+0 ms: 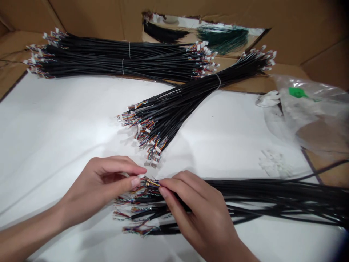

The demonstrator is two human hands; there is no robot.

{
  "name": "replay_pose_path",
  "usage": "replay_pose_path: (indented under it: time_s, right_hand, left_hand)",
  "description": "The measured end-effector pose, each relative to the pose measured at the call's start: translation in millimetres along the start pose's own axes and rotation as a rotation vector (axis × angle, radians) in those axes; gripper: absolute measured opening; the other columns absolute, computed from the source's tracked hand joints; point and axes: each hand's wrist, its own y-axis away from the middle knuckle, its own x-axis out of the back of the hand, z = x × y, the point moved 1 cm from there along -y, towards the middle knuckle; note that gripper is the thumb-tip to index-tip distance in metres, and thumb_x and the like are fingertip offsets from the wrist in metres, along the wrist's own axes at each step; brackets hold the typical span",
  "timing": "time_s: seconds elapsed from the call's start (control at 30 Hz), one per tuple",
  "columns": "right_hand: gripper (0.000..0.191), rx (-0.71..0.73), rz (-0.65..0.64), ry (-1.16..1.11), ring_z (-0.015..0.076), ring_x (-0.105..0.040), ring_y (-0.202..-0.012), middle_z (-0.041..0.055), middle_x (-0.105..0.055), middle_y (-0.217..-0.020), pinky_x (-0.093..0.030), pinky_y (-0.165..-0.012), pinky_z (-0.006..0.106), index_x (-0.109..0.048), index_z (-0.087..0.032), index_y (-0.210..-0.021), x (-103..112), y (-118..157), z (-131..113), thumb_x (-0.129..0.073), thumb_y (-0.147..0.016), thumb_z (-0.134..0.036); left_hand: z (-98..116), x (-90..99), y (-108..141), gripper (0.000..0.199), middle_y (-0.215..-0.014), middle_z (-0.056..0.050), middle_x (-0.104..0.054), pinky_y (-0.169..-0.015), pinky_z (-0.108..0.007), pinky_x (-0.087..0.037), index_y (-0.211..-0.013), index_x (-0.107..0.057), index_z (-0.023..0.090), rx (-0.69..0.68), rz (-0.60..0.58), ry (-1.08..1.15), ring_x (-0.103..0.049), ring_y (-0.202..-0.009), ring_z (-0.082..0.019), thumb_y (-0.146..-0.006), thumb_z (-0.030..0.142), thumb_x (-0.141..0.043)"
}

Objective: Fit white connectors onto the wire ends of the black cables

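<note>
Between the thumb and forefinger of my left hand (pixel 106 185) is a small white connector (pixel 140 176). My right hand (pixel 201 207) pinches thin coloured wires (pixel 152 182) with metal tips, just right of the connector. Whether any wire sits inside the connector I cannot tell. Below and around both hands lie black cables (pixel 259 193) with fanned, bare coloured wire ends (pixel 139 230) pointing left. My right hand covers part of these cables.
Beyond the hands lies a tied bundle of black cables (pixel 188 94) with white connectors. Two more tied bundles (pixel 103 58) rest at the back left, against cardboard (pixel 98 18). At right are loose white connectors (pixel 275 162) and a clear plastic bag (pixel 321 112).
</note>
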Motion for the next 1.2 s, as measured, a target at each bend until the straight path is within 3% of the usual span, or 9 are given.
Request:
replay_pose_path:
  time_s: [0.13, 0.4, 0.5, 0.7, 1.03, 1.2]
  right_hand:
    - [0.012, -0.007, -0.004, 0.001, 0.0155, -0.056, -0.064, 0.0051, -0.061, -0.071, -0.047, -0.057, 0.028, -0.066, -0.012, -0.092, 0.2, -0.6, 0.7, -0.055, -0.089, -0.009]
    - [0.012, -0.005, 0.006, -0.014, 0.0153, -0.056, -0.064, 0.0051, -0.061, -0.071, -0.047, -0.058, 0.027, -0.066, -0.012, -0.091, 0.4, 0.2, 0.8, -0.055, -0.089, -0.008]
    - [0.011, 0.0, 0.006, -0.015, 0.0152, -0.056, -0.064, 0.0049, -0.061, -0.07, -0.047, -0.057, 0.027, -0.066, -0.012, -0.09, 0.6, 0.3, 0.1, -0.055, -0.089, -0.008]
    - [0.011, 0.002, 0.0, -0.018, 0.0153, -0.056, -0.064, 0.0053, -0.061, -0.071, -0.046, -0.058, 0.028, -0.065, -0.012, -0.09, -0.2, -0.8, 1.6, -0.055, -0.089, -0.008]
    - [0.011, -0.017, -0.005, -0.017, 0.0155, -0.055, -0.063, 0.0055, -0.061, -0.07, -0.045, -0.057, 0.028, -0.066, -0.011, -0.089, 0.0, 0.4, 1.3, -0.056, -0.089, -0.009]
    - [0.01, -0.029, -0.019, -0.026, 0.0157, -0.056, -0.065, 0.0062, -0.061, -0.072, -0.045, -0.058, 0.028, -0.066, -0.011, -0.089, 0.6, 1.0, 0.0, -0.056, -0.089, -0.009]
  left_hand:
    - [-1.3, -0.4, 2.0, 0.013, -0.081, 0.002, -0.072, -0.063, -0.009, -0.054, -0.083, -0.078, 0.028, 0.011, 0.025, 0.011, -0.067, -0.072, -0.009, -0.074, 0.019, -0.076]
    - [1.2, -0.9, 4.6, 0.012, -0.075, 0.0, -0.073, -0.058, -0.012, -0.056, -0.077, -0.078, 0.024, -0.098, 0.1, -0.109, -0.067, -0.064, -0.011, -0.067, 0.016, -0.079]
    - [1.9, -2.7, 3.6, 0.008, -0.075, -0.002, -0.073, -0.058, -0.018, -0.058, -0.077, -0.077, 0.02, -0.07, 0.126, -0.186, -0.068, -0.066, -0.014, -0.069, 0.023, -0.078]
    - [3.5, -8.3, -1.9, 0.024, -0.066, -0.004, -0.071, -0.061, -0.025, -0.06, -0.084, -0.076, 0.018, -0.078, 0.222, -0.328, -0.069, -0.069, -0.019, -0.069, 0.037, -0.077]
    - [-3.9, -1.7, 2.6, 0.011, -0.069, -0.001, -0.074, -0.055, -0.017, -0.057, -0.08, -0.076, 0.019, -0.084, 0.213, -0.219, -0.069, -0.061, -0.013, -0.07, 0.024, -0.078]
    - [-4.2, -4.4, -0.4, 0.01, -0.074, 0.001, -0.075, -0.062, -0.014, -0.056, -0.081, -0.074, 0.02, -0.25, 0.249, -0.239, -0.068, -0.065, -0.01, -0.072, 0.018, -0.077]
